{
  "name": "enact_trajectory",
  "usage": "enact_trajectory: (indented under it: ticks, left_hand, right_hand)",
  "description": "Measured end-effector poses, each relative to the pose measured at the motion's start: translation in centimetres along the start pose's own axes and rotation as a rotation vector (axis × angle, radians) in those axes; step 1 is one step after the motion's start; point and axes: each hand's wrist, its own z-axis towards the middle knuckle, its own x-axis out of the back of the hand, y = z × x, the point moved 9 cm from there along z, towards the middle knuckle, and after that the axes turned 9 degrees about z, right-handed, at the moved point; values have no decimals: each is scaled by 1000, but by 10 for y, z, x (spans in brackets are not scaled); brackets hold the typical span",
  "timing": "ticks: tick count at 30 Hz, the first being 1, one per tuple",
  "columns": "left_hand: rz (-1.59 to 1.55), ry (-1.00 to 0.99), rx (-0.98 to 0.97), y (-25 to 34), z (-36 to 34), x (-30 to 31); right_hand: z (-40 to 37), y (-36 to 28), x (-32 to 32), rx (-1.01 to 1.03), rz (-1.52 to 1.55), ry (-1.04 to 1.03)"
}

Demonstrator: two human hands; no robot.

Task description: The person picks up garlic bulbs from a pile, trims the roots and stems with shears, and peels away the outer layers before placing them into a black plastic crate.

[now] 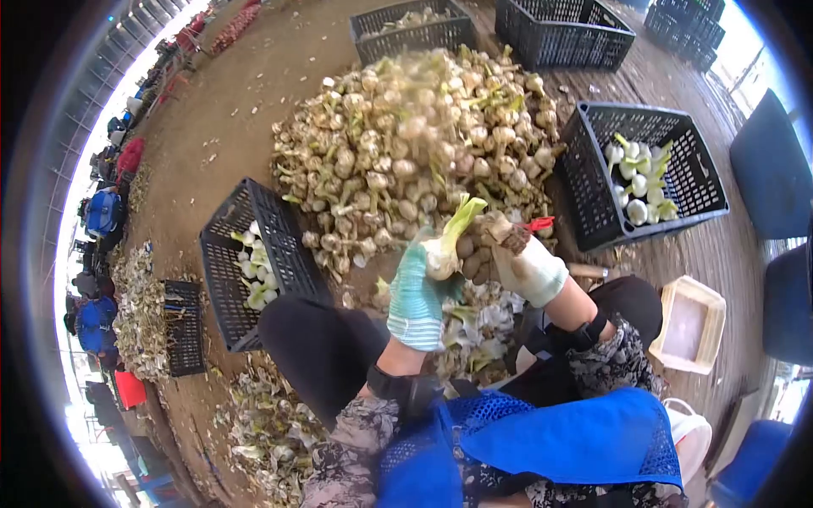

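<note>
My left hand (417,292), in a green and white glove, is closed around a garlic bulb (441,256), pale and peeled-looking, with a green stem pointing up. Close beside it on the right is my right hand (529,264) in a soiled whitish glove. Its fingers are curled near the bulb, and a small red piece (540,223) sticks out beside them; what it belongs to is hidden. Just beyond both hands rises a large heap of unpeeled garlic (364,144). Loose peelings (478,330) lie below, between my legs.
A black crate (584,224) with white bulbs stands at right, another black crate (222,292) with bulbs at left. More crates (563,42) are at the back. A pale plastic basin (716,326) is by my right knee. Other people (97,322) sit at far left.
</note>
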Motion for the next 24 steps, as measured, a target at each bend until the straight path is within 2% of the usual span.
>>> enact_trajectory:
  ticks: [1, 2, 3, 5, 8, 9, 10, 12, 13, 16, 17, 18, 19, 20, 21, 22, 23, 24]
  left_hand:
    - [134, 44, -50, 2, -4, 4]
    - [269, 84, -105, 5, -8, 6]
    - [403, 122, -162, 9, -12, 7]
    - [522, 150, -184, 15, -18, -1]
    - [528, 125, -254, 14, -16, 3]
    - [494, 119, -266, 14, -17, 3]
    - [460, 112, -277, 15, -17, 1]
    - [346, 102, -151, 8, -16, 7]
    - [286, 99, -89, 3, -16, 9]
    - [629, 138, -345, 25, -24, -11]
    - [991, 118, -580, 36, -27, -19]
    - [1327, 182, -848, 43, -35, -26]
    - [1372, 205, -851, 45, -37, -27]
    - [1419, 229, -856, 46, -39, -27]
    - [955, 222, -586, 34, -27, -5]
    - [206, 174, -106, 2, -10, 19]
    - [28, 153, 10, -3, -12, 12]
    - [-152, 132, 121, -8, -13, 3]
  right_hand:
    - [1, -9, -10, 163, -789, -72]
    - [0, -17, -20, 361, -1257, -65]
    - [3, -22, -17, 499, -1401, -107]
    - [0, -7, -32, 489, -1323, 200]
    - [-2, -4, -31, 433, -1287, 283]
    - [-5, -5, -36, 508, -1270, 224]
    - [-4, -4, -37, 487, -1319, 211]
    - [-4, -5, -37, 440, -1419, 186]
    - [-6, -7, -37, 503, -1370, 116]
    - [1, -21, -17, 499, -1358, 110]
    - [-1, -22, -14, 488, -1255, 144]
    - [-5, -19, -13, 474, -1152, 178]
    - [-8, -14, -15, 458, -1049, 211]
    - [-10, -10, -28, 543, -1214, 178]
    - [-12, -4, -41, 629, -1378, 140]
    - [-15, 2, -53, 715, -1539, 100]
    - [-22, 12, -75, 884, -1758, -41]
    - [-17, 13, -71, 795, -1689, -60]
